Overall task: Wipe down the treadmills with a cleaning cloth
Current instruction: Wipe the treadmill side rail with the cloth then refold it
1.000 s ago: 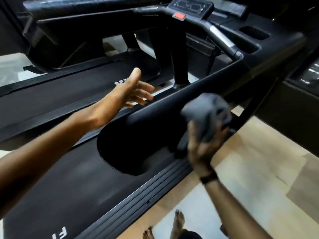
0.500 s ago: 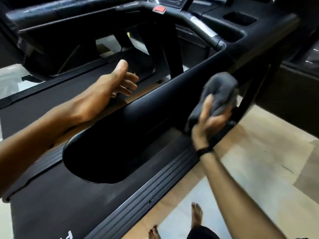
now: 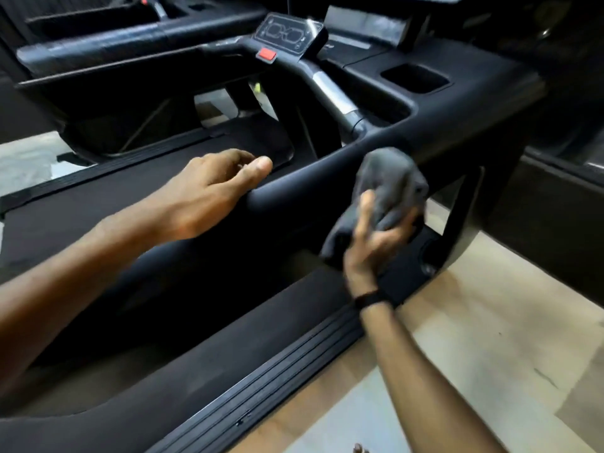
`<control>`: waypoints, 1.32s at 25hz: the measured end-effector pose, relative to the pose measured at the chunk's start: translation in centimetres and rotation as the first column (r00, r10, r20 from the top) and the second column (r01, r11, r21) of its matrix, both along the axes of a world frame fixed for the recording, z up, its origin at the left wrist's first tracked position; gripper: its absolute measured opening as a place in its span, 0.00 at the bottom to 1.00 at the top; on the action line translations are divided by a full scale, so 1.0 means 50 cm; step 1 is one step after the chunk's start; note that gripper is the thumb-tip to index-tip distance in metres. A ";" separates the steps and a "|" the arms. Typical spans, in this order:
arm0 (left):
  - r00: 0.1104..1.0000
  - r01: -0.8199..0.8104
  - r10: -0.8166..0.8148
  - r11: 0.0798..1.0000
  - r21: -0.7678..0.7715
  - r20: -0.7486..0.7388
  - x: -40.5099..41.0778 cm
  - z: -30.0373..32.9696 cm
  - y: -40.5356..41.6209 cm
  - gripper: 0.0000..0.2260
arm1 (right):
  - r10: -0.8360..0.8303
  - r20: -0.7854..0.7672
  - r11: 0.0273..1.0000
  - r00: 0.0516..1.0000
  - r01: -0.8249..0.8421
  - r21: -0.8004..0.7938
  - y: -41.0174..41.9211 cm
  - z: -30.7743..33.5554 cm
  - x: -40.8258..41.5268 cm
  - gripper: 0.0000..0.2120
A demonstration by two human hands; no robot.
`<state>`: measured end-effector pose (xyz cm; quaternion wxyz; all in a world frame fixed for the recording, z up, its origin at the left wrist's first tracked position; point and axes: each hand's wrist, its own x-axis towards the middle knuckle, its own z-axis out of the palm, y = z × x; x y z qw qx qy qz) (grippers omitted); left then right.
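A black treadmill fills the view, its padded right side rail (image 3: 304,188) running from lower left up to the console. My right hand (image 3: 376,237) grips a bunched grey cloth (image 3: 392,181) and presses it against the outer side of that rail, just below the console. My left hand (image 3: 209,194) rests on top of the rail, thumb on the near side and fingers curled over the far side. The red stop button (image 3: 266,54) and the small display panel (image 3: 283,35) sit above.
The treadmill belt (image 3: 108,197) lies left of the rail and a ribbed side step (image 3: 261,384) runs below it. A console cup pocket (image 3: 415,78) is at upper right. Another machine (image 3: 562,197) stands at the right across a strip of wooden floor (image 3: 474,338).
My left hand has come down from the air onto the top of the rail. My right hand has carried the cloth up along the rail toward the console.
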<state>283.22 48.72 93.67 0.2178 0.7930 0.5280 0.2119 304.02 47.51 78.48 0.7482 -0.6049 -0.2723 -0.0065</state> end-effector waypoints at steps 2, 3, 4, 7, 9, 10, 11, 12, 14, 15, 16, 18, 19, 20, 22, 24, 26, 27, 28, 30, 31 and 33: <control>0.994 -0.069 0.072 0.997 0.041 -0.087 0.046 -0.010 -0.004 0.35 | -0.109 -0.008 0.989 0.994 0.107 -0.101 0.067 0.047 0.115 0.28; 0.985 -0.107 0.117 0.991 0.080 -0.125 0.070 -0.019 -0.006 0.33 | -0.114 0.008 0.987 0.993 0.114 -0.116 0.084 0.058 0.147 0.28; 0.975 -0.145 0.165 0.981 0.132 -0.151 0.093 -0.029 -0.007 0.31 | -0.073 0.043 0.991 0.996 0.077 -0.108 0.065 0.052 0.127 0.27; 0.920 -0.253 0.320 0.925 0.283 -0.224 0.148 -0.052 0.000 0.28 | 0.297 0.249 0.954 0.922 -0.278 -0.110 -0.071 -0.025 -0.026 0.22; 0.882 -0.288 0.393 0.887 0.362 -0.261 0.171 -0.065 0.009 0.29 | 0.367 0.381 0.930 0.848 -0.342 -0.136 -0.054 -0.030 0.002 0.22; 0.861 -0.286 0.416 0.872 0.398 -0.292 0.180 -0.070 0.013 0.28 | 0.315 0.364 0.949 0.877 -0.279 -0.148 0.001 -0.007 0.063 0.23; 0.842 -0.263 0.420 0.868 0.422 -0.338 0.186 -0.078 0.014 0.26 | 0.205 0.293 0.972 0.934 -0.161 -0.169 0.056 0.033 0.130 0.24; 0.830 -0.239 0.416 0.867 0.437 -0.372 0.191 -0.086 0.012 0.23 | 0.099 0.214 0.972 0.972 -0.048 -0.231 0.105 0.087 0.196 0.27; 0.836 -0.201 0.392 0.869 0.452 -0.383 0.199 -0.095 0.009 0.19 | 0.026 0.190 0.930 0.982 0.046 -0.364 0.179 0.155 0.279 0.29; 0.843 -0.189 0.381 0.871 0.454 -0.380 0.201 -0.098 0.012 0.19 | 0.049 0.253 0.917 0.966 0.057 -0.395 0.182 0.164 0.266 0.28; 0.847 -0.181 0.374 0.871 0.457 -0.377 0.201 -0.099 0.016 0.19 | 0.093 0.368 0.928 0.925 0.053 -0.368 0.166 0.158 0.224 0.25; 0.856 -0.181 0.368 0.871 0.457 -0.363 0.197 -0.098 0.019 0.19 | 0.250 0.592 0.957 0.766 -0.103 -0.271 0.098 0.122 0.110 0.21; 0.862 -0.179 0.363 0.871 0.457 -0.354 0.196 -0.098 0.019 0.19 | 0.312 0.672 0.948 0.671 -0.174 -0.266 0.071 0.105 0.078 0.21; 0.866 -0.176 0.358 0.872 0.457 -0.349 0.194 -0.097 0.017 0.19 | 0.338 0.714 0.940 0.613 -0.182 -0.289 0.074 0.108 0.086 0.21; 0.862 -0.180 0.361 0.873 0.453 -0.355 0.192 -0.093 0.013 0.18 | 0.312 0.670 0.926 0.673 -0.058 -0.373 0.145 0.154 0.181 0.22; 0.863 -0.187 0.368 0.868 0.459 -0.345 0.190 -0.092 0.014 0.19 | 0.237 0.514 0.872 0.825 0.053 -0.487 0.221 0.224 0.286 0.24; 0.861 -0.191 0.375 0.865 0.464 -0.343 0.194 -0.100 0.013 0.20 | 0.193 0.456 0.844 0.869 0.089 -0.529 0.233 0.232 0.286 0.23; 0.861 -0.189 0.376 0.862 0.470 -0.343 0.194 -0.101 0.015 0.21 | 0.199 0.507 0.857 0.839 0.101 -0.505 0.208 0.214 0.239 0.21; 0.864 -0.184 0.372 0.861 0.474 -0.339 0.192 -0.100 0.019 0.21 | 0.233 0.562 0.891 0.793 0.057 -0.450 0.175 0.187 0.181 0.19; 0.874 -0.174 0.354 0.867 0.466 -0.333 0.187 -0.100 0.021 0.21 | 0.342 0.666 0.924 0.663 -0.106 -0.368 0.113 0.135 0.105 0.17; 0.878 -0.168 0.347 0.869 0.465 -0.331 0.186 -0.099 0.020 0.21 | 0.364 0.701 0.921 0.613 -0.124 -0.369 0.113 0.137 0.120 0.18; 0.877 -0.163 0.341 0.874 0.459 -0.339 0.184 -0.099 0.019 0.23 | 0.299 0.641 0.915 0.707 -0.022 -0.403 0.172 0.176 0.219 0.21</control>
